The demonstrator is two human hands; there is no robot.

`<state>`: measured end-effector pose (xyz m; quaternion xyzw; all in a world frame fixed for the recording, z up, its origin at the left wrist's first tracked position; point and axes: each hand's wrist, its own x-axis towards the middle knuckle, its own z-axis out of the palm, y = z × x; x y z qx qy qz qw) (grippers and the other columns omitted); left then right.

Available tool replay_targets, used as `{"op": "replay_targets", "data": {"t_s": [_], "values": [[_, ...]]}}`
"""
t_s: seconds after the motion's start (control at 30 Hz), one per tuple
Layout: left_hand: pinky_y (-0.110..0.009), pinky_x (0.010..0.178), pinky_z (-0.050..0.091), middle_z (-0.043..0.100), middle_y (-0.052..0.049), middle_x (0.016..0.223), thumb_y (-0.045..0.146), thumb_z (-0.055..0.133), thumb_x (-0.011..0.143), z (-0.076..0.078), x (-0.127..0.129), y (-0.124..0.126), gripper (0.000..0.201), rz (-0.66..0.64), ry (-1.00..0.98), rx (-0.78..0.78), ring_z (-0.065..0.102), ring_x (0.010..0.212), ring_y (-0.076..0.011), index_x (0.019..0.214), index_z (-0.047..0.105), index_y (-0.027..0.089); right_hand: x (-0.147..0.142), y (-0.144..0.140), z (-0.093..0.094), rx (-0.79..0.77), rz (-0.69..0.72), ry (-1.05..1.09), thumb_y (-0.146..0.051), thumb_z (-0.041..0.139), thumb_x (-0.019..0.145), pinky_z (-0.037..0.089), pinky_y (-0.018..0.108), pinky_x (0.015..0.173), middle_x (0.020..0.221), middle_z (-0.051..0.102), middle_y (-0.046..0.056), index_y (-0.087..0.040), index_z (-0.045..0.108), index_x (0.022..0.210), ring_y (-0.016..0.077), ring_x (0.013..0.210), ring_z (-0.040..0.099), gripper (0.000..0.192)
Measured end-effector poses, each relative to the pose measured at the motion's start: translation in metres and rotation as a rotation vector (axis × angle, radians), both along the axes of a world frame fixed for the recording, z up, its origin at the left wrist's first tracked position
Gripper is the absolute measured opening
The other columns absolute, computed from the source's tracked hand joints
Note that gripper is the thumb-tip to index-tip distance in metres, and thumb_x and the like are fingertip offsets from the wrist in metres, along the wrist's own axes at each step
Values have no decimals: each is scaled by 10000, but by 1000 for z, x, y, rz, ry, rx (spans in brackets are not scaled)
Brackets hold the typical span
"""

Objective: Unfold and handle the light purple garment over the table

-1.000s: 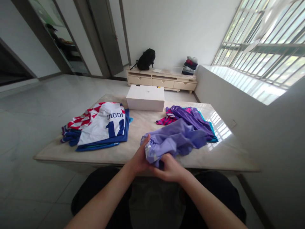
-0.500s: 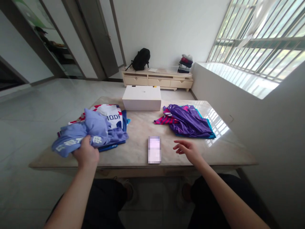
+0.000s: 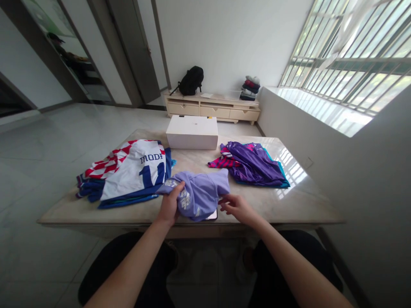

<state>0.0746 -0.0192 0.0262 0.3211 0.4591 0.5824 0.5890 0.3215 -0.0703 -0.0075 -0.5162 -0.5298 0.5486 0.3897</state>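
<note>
A light purple jersey [image 3: 202,190] with white lettering is bunched up in my left hand [image 3: 170,207], whose thumb lies over the cloth. It hangs above the front middle of the table and hides most of a phone [image 3: 212,215]. At its right edge is my right hand [image 3: 236,208], fingers loosely bent and apart; whether they touch the cloth I cannot tell. On the left, a white jersey with red checks and blue lettering [image 3: 128,173] tops a pile of blue clothes [image 3: 128,202]. Purple and pink jerseys [image 3: 253,164] lie heaped on the right.
A white box [image 3: 192,132] stands at the table's [image 3: 289,209] far edge. Behind it, a low cabinet [image 3: 212,107] bears a black backpack [image 3: 192,81] and folded clothes [image 3: 250,88]. A barred window [image 3: 346,60] is at right. Through the doorway at left, a person [image 3: 64,51] shows.
My left hand has carried the light purple jersey from the left pile to the middle, over the phone, baring the checked jersey. My right hand has moved slightly left, up to the cloth.
</note>
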Motion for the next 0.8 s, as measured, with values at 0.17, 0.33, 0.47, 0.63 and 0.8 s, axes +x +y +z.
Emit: {"op": "replay_targets", "data": {"t_s": [0.17, 0.33, 0.47, 0.63, 0.8], "values": [[-341, 753, 657, 793, -30, 911, 395, 736, 759, 17, -2, -1, 366, -32, -118, -37, 784, 926, -261, 1061, 663, 201, -7, 3, 5, -9, -22, 111, -401, 825, 782, 562, 308, 704, 1347, 704, 88, -347, 439, 1557, 195, 892, 731, 868], [-364, 733, 666, 799, -37, 889, 426, 727, 786, 13, 2, -5, 335, -178, -140, -46, 792, 915, -284, 1042, 667, 218, -16, 8, 14, -54, -149, 389, -464, 847, 791, 586, 362, 850, 1367, 684, 37, -446, 139, 1654, 240, 1102, 703, 1116], [-424, 809, 664, 814, -81, 973, 543, 788, 770, 2, -2, -18, 439, -484, -106, -44, 791, 935, -316, 1049, 724, 210, -14, 12, 25, -51, -176, 497, -439, 833, 816, 555, 296, 837, 1243, 740, 13, -390, 462, 1549, 192, 1001, 708, 823], [-469, 944, 610, 828, -60, 964, 502, 960, 591, -4, -17, -45, 484, -1148, -13, -50, 784, 976, -348, 951, 817, 212, 17, -3, 42, -126, 114, 509, -314, 913, 710, 534, 255, 865, 1087, 794, 57, -199, 798, 1142, 168, 907, 726, 461], [-405, 732, 637, 800, 29, 846, 397, 1031, 254, -51, 14, -81, 518, -1748, 130, 76, 791, 884, -365, 687, 776, 269, 60, -34, 41, -299, 395, 445, -340, 936, 685, 579, 287, 833, 999, 818, 112, -137, 821, 1083, 205, 844, 772, 461]]}}
